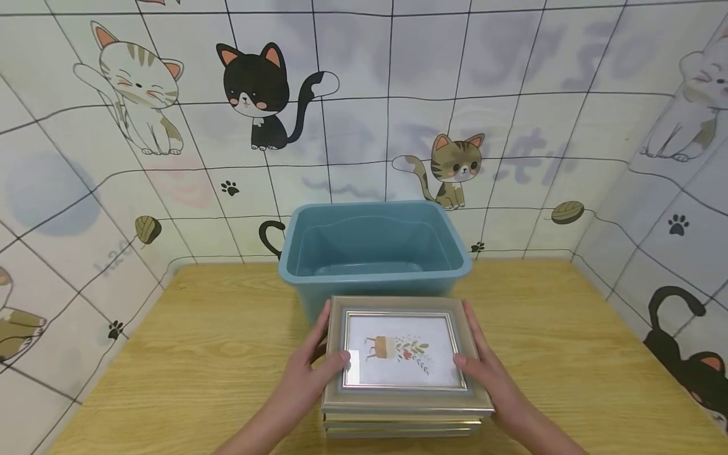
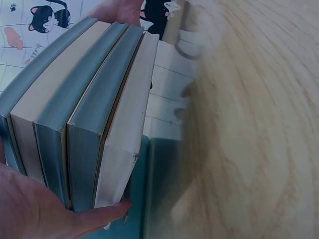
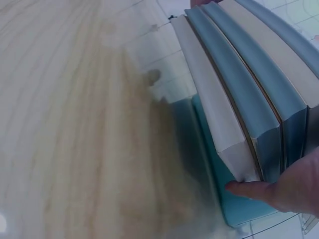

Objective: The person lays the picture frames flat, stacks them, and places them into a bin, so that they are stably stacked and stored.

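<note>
Both hands grip a stack of several picture frames (image 1: pixel 409 404) from its two sides. On top lies a champagne-coloured frame with a print (image 1: pixel 398 351) of a potted plant, seen sideways. My left hand (image 1: pixel 309 373) holds the left side, thumb over the top frame's edge and fingers along the side. The right side is held the same way by my right hand (image 1: pixel 491 373). From the left wrist, the frame edges (image 2: pixel 94 109) alternate between blue-grey and pale, pressed close together. Fingers of the right hand (image 3: pixel 294 189) reach round to the outermost pale frame (image 3: pixel 214 104).
Directly behind the stack, a blue plastic bin (image 1: pixel 375 278) stands on the wooden table (image 1: pixel 222 341), its top uncovered. A white grid-patterned sheet with cartoon cats (image 1: pixel 364 139) lines the back and both sides.
</note>
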A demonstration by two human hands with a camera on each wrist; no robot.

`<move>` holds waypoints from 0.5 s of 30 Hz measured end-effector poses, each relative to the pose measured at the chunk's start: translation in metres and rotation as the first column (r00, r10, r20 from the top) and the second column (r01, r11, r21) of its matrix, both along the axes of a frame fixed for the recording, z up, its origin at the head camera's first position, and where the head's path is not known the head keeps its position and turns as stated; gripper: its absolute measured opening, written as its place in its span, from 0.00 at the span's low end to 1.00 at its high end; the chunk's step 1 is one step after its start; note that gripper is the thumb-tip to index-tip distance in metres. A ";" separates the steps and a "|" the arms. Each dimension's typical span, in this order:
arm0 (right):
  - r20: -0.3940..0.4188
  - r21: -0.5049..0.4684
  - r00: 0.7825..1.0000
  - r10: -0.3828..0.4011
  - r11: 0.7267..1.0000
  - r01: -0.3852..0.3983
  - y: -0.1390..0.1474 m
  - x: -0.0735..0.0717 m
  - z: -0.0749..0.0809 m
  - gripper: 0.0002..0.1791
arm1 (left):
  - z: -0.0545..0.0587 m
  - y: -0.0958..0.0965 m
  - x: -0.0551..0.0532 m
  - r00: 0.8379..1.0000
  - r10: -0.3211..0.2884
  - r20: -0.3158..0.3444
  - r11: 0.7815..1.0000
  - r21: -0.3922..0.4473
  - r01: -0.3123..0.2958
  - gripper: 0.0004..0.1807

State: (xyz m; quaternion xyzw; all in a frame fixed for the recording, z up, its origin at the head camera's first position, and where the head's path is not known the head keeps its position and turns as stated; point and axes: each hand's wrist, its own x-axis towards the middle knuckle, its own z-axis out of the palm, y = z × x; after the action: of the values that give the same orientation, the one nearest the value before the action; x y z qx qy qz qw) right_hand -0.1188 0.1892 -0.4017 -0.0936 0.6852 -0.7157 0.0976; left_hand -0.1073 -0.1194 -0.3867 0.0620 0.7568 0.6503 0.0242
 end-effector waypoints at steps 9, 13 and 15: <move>0.076 0.010 0.994 0.073 0.997 -0.074 0.005 -0.002 0.028 0.48 | 0.019 -0.002 0.005 1.000 -0.002 0.021 0.998 0.057 0.001 0.45; 0.065 0.042 0.990 0.123 0.991 -0.126 0.011 -0.001 0.034 0.50 | 0.026 -0.005 0.009 0.998 -0.018 0.055 0.993 0.117 0.012 0.46; 0.046 0.041 0.987 0.151 0.987 -0.153 0.012 -0.001 0.036 0.52 | 0.030 -0.007 0.009 0.996 -0.034 0.088 0.987 0.159 0.019 0.46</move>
State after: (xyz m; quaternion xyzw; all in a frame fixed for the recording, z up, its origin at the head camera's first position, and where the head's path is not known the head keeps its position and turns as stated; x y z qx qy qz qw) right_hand -0.1200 0.2015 -0.3658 -0.1279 0.6894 -0.6927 0.1686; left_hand -0.0985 -0.1260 -0.3564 0.0444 0.7001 0.7100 0.0620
